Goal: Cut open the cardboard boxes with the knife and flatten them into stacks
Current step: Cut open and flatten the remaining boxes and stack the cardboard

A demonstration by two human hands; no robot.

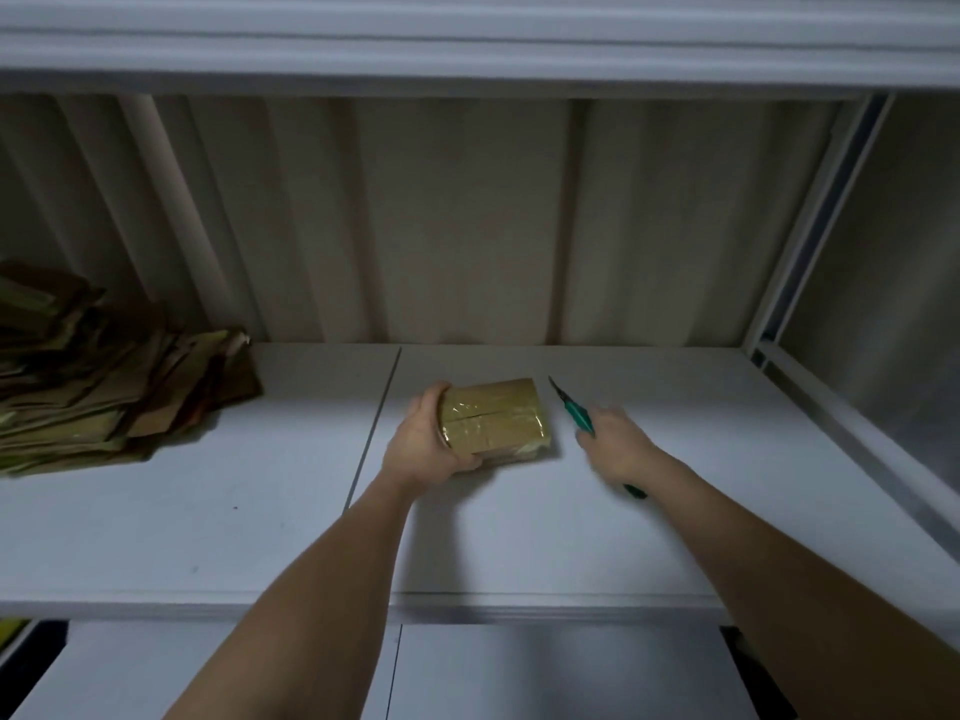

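Note:
A small brown cardboard box [496,419] wrapped in shiny tape sits on the white shelf [260,511], near its middle. My left hand [426,439] grips the box's left end, thumb on top and fingers curled under its near side. To the right of the box, my right hand [615,439] holds a green-handled knife [574,407]. Its blade points up and away, a little apart from the box's right edge. A heap of flattened cardboard [98,376] lies at the far left of the shelf.
A corrugated pale wall [467,226] closes the back of the shelf. Another shelf [467,39] runs overhead. A metal upright [810,241] and rail border the right side. A lower white surface [519,672] shows below the front edge.

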